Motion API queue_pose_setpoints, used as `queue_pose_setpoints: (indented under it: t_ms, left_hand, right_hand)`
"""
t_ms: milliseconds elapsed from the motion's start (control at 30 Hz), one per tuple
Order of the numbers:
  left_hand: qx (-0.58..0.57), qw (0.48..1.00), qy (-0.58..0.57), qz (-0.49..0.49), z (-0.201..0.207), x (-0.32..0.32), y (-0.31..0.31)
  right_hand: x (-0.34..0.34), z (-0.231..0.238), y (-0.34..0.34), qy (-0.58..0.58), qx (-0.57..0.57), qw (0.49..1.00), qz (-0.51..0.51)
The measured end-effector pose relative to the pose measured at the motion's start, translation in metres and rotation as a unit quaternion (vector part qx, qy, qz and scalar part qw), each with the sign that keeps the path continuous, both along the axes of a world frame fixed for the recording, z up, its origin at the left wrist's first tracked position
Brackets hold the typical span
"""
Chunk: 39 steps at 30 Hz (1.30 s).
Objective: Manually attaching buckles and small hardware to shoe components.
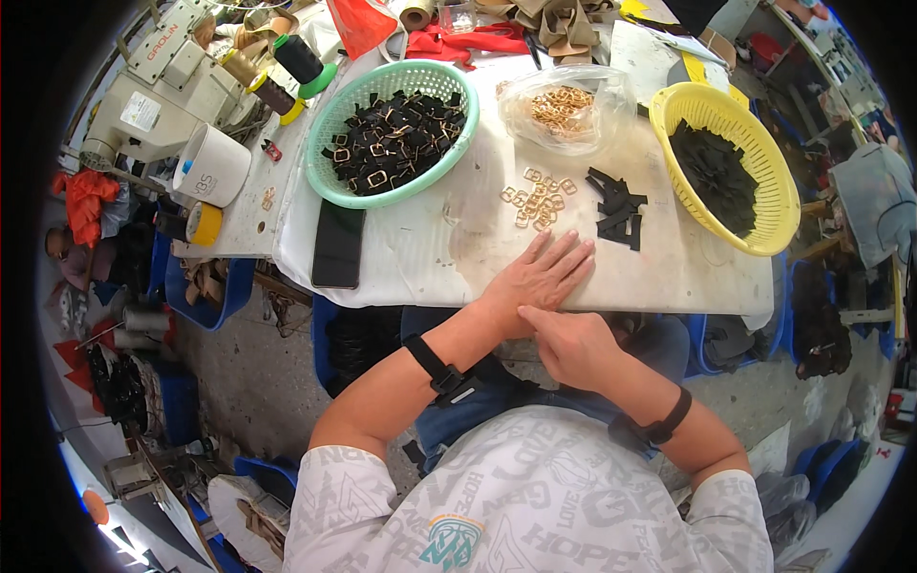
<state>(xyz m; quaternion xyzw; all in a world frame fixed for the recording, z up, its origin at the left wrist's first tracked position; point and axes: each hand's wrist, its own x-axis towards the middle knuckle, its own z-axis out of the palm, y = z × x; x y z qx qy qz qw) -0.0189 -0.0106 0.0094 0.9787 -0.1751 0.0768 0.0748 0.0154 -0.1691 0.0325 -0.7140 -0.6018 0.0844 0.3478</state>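
At four o'clock, the bare right hand (pixel 576 349) hides its curled fingertips; at eleven, the top edge crops a bright-red limp sheet (pixel 363 24).

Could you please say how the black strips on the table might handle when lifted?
The black strips look thin, so they are probably light. They lie fairly straight, suggesting some stiffness. Several overlap, so lifting one might shift others.

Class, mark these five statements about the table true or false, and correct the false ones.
1. The phone lies left of the loose buckles. True.
2. The green basket holds white cloth. False: it holds buckled black tabs.
3. The yellow basket holds black pieces. True.
4. The bag between the baskets is red. False: it is clear.
5. The left hand holds the phone. False: it is open, away from the phone.
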Motion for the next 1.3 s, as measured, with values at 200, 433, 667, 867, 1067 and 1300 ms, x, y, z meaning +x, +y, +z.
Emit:
queue_pose_setpoints:
  t_ms: [200,433,667,867,1067,1300]
  left_hand:
    - [0.012,1.000,0.004,-0.003,0.001,0.001,-0.001]
    - [-0.004,1.000,0.010,-0.007,0.003,0.000,0.000]
    - [0.025,1.000,0.010,-0.005,0.003,0.001,-0.001]
    - [0.016,1.000,0.004,-0.007,0.003,0.001,0.000]
    - [-0.004,1.000,0.003,-0.008,-0.002,0.001,0.000]
    - [0.032,0.999,-0.035,-0.006,-0.019,0.004,0.003]
  right_hand:
    - [0.004,0.003,-0.001,0.032,-0.031,0.999,0.012]
    - [0.003,0.006,0.000,0.043,-0.038,0.998,-0.002]
    - [0.005,0.000,-0.003,0.045,-0.021,0.999,0.013]
    - [0.007,0.004,-0.005,-0.010,-0.006,1.000,0.027]
    - [0.009,0.014,0.004,-0.183,0.076,0.980,0.028]
    - [0.002,0.016,0.033,-0.054,0.000,0.991,0.119]
